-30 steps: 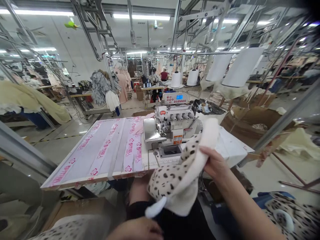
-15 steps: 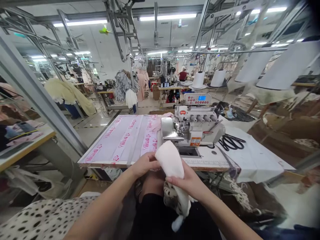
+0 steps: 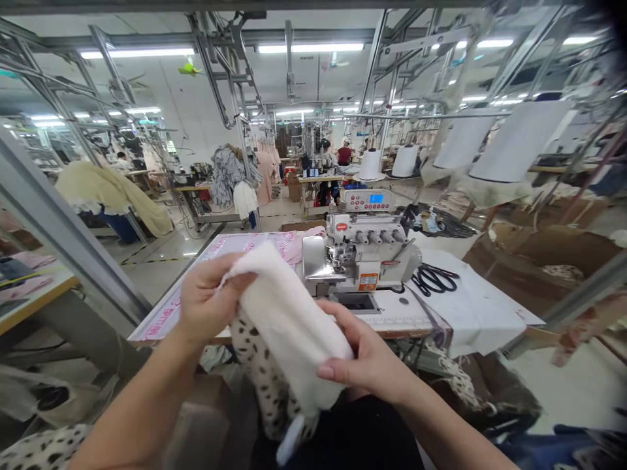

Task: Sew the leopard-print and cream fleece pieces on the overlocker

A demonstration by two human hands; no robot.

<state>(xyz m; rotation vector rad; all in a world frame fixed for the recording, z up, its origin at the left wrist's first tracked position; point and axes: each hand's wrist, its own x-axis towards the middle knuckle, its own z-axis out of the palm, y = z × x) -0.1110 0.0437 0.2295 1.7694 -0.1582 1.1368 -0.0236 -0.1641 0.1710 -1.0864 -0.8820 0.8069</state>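
White cloth (image 3: 287,320), with a spotted part hanging below, spans both hands in the head view, before the near edge of the tabletop (image 3: 169,310). The left hand (image 3: 209,297) pinches its upper end; the right hand (image 3: 369,359) grips its lower side.

Bright, cool white light filled the workshop, coming from long ceiling fluorescent tubes (image 3: 311,48) that burned out to plain white. Glare sat on the overlock machine's polished metal cover (image 3: 317,258), and small reflections shone on the glossy floor (image 3: 191,250). The control panel's display (image 3: 377,198) glowed blue. Shade was deepest below the sewing table (image 3: 399,321). Motion blur softened the left hand (image 3: 206,297) and the white-and-spotted fabric (image 3: 289,313). The wide lens stretched the outer thread cone (image 3: 522,140) and slanted the grey metal post (image 3: 63,219) at left; the far background looked indistinct, and the top right corner fell into a dark smear.
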